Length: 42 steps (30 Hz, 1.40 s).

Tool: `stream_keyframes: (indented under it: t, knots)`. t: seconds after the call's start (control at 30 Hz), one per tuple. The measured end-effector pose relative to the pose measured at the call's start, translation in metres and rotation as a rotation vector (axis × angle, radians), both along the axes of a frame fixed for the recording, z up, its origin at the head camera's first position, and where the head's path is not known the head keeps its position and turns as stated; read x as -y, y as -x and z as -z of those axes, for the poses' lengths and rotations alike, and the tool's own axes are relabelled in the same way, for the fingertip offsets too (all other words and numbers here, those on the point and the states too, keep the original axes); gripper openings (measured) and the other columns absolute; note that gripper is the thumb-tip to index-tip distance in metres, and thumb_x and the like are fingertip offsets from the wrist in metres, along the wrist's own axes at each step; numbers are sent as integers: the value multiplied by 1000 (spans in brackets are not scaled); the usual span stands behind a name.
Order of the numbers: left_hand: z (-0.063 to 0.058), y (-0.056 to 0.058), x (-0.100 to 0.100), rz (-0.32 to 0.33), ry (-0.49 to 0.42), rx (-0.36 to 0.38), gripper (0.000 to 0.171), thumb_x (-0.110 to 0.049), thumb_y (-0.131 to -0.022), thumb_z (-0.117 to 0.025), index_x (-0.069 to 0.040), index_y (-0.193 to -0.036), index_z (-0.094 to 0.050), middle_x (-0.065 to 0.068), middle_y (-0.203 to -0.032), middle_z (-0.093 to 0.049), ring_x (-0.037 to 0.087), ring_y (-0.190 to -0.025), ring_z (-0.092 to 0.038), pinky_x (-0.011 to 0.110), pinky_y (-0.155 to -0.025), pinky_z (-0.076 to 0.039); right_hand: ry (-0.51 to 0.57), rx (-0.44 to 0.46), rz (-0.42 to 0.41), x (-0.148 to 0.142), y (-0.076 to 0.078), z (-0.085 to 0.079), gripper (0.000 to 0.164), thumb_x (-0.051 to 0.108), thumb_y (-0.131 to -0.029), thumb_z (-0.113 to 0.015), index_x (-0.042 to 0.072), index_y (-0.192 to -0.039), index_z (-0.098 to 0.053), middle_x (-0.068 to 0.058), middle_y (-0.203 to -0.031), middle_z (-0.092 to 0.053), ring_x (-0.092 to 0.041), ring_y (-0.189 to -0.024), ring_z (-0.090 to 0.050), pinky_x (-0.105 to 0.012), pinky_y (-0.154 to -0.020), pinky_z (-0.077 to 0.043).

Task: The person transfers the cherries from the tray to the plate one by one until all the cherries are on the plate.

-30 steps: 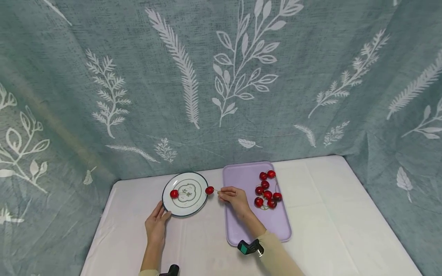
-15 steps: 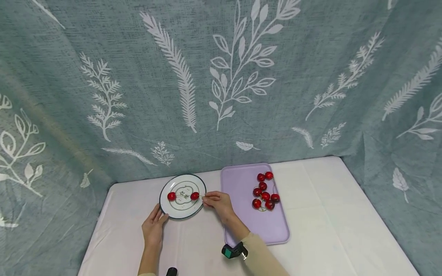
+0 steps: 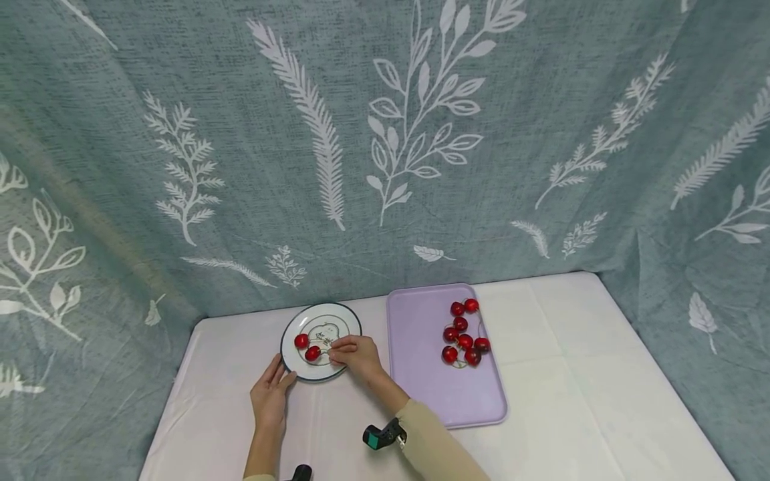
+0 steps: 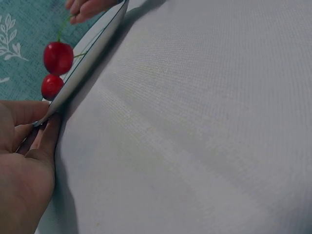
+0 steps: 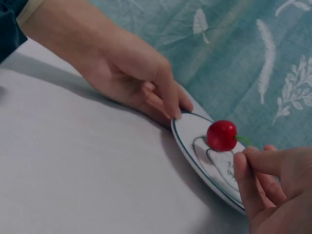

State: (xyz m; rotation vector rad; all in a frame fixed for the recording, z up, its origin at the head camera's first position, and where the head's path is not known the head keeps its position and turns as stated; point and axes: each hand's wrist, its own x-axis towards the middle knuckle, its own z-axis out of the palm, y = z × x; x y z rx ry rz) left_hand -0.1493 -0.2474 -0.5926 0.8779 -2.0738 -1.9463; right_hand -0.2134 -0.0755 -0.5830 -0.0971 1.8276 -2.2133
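Note:
My left hand [image 3: 268, 399] grips the near-left rim of a white plate [image 3: 346, 321] with a dark blue edge. In the left wrist view its thumb lies over the rim of the plate [image 4: 106, 30], with fingers underneath. Over the plate, my right hand [image 3: 359, 359] pinches the green stem of a red cherry [image 3: 312, 353] between thumb and fingertips. Another cherry [image 3: 301, 341] sits on the plate close beside it. The right wrist view shows the pinched cherry [image 5: 222, 136] low over the plate; whether it touches the surface I cannot tell.
A lilac rectangular tray [image 3: 418, 391] lies right of the plate, with several red cherries [image 3: 465, 342] clustered along its right side. White cloth [image 3: 559, 374] covers the table. A blue-green leaf-patterned curtain [image 3: 271, 167] hangs behind and at both sides.
My right hand has moved left from the tray's edge, carrying the cherry by its stem from the plate's right rim to beside the other cherry. The left hand stays on the rim.

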Motion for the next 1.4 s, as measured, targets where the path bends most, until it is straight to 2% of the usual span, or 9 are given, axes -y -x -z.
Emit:
stream_keyframes:
  t: [0.07,0.17,0.37,0.5,0.6,0.87,1.4]
  knots:
    - [0,1,0,-1,-3,-5,62,1,-92,-59,-1,-149,-37,17,-152,-39,28,-139,-39,15,-101,-43,-49,-26,3,2,0,1,15,-13,-80,-70,-17,-94,-68,-30,-85,-70,-33,-74,-73,-32,-68,-63]
    - [0,1,-1,1,-6,-15,61,2,-92,-59,0,-149,-36,20,-150,-39,29,-139,-39,16,-101,-43,-114,-35,2,5,1,0,13,-11,-79,-72,-14,-91,-70,-26,-83,-71,-34,-74,-73,-27,-64,-63]
    - [2,3,0,4,-14,-33,62,3,-91,-59,1,-149,-36,21,-149,-41,30,-138,-40,14,-99,-45,-220,-57,4,9,2,-4,9,-9,-78,-75,-9,-86,-72,-17,-77,-73,-21,-66,-72,-20,-58,-60]
    - [4,2,-2,4,-11,-24,62,3,-91,-59,1,-148,-37,20,-148,-42,29,-138,-41,13,-98,-45,-297,-46,16,10,0,-7,6,-9,-77,-73,-6,-83,-72,-10,-71,-72,-9,-59,-66,-18,-55,-59]
    - [6,2,-3,6,-10,-21,62,3,-91,-59,1,-148,-37,20,-149,-42,29,-138,-41,14,-98,-45,-339,-41,23,10,-1,-8,7,-10,-77,-72,-4,-80,-72,-6,-67,-70,-6,-54,-63,-17,-52,-57]
    - [6,4,-2,16,4,-37,63,3,-91,-58,0,-149,-35,19,-149,-42,29,-138,-41,13,-98,-45,-380,-62,30,13,2,-6,9,-11,-75,-72,-2,-77,-71,-3,-61,-68,-7,-48,-62,-17,-47,-55]
    - [5,3,0,14,-4,-33,62,2,-92,-59,-1,-149,-36,18,-149,-42,27,-138,-40,17,-102,-43,-405,-59,12,14,1,-12,9,-10,-75,-76,-3,-78,-71,-4,-62,-68,-14,-52,-66,-17,-47,-55]
